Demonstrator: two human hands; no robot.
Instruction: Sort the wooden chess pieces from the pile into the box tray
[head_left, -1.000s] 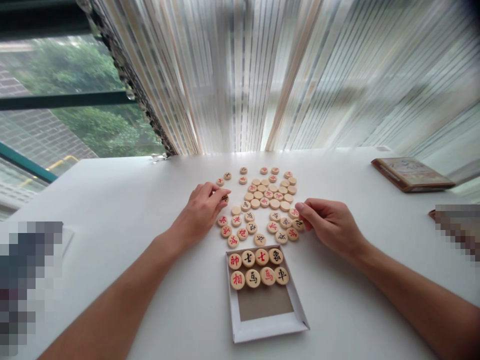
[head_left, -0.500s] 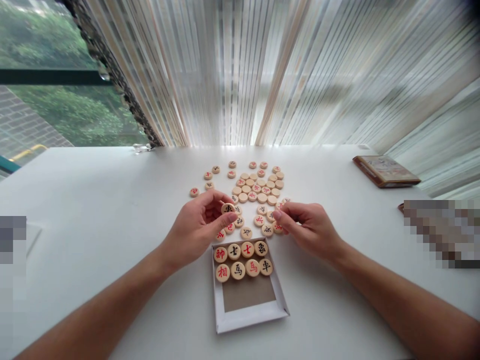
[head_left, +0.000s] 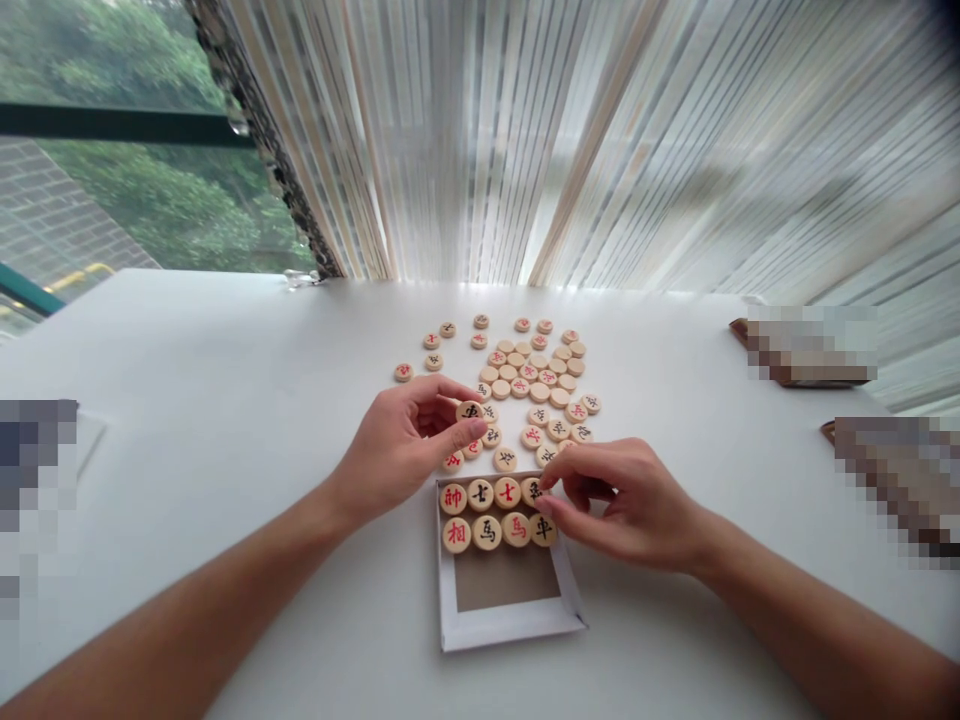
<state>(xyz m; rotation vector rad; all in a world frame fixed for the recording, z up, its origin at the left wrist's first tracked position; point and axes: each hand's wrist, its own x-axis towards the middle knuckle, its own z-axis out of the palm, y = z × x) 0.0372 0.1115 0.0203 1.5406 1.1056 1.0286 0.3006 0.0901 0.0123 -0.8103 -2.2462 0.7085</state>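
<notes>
My left hand (head_left: 409,440) pinches a round wooden Chinese chess piece (head_left: 470,411) with a black character between thumb and fingers, just above the table. Below it lies a shallow white cardboard box (head_left: 517,628) with two rows of pieces, including a red-marked piece (head_left: 457,535) and a black-marked piece (head_left: 487,532). My right hand (head_left: 622,500) is at the box's upper right corner, thumb and index finger closed about the right edge of a black-marked chess piece (head_left: 533,491) in the far row. The fingertips partly cover that piece.
Many loose chess pieces (head_left: 538,393) lie beyond the box on the white table (head_left: 262,400), some face down. Two blurred flat items with brown edges (head_left: 825,382) lie at the right. A string curtain (head_left: 465,150) hangs behind the table, beside a window at the left.
My right hand has moved from the loose pieces down and left to the box's far corner piece. My left hand keeps its chess piece in much the same place. The view has shifted slightly.
</notes>
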